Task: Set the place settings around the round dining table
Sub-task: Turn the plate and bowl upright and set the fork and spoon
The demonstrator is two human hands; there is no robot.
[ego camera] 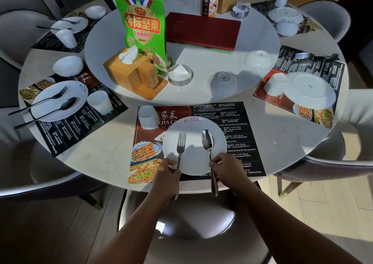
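Left grip [166,175] pinches fork [181,148] handle, right grip [226,167] pinches spoon [207,141] handle. Both utensil heads lie over near plate [219,130], fork left, spoon right. Plate sits on placemat [232,118] at near bench [101,152] edge, upturned cup [147,116] at its far-left. Two upturned bowls [223,84] stand beyond on turntable [252,33].

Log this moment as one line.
left hand grips silver metal fork | right hand grips silver metal spoon | both over round white plate
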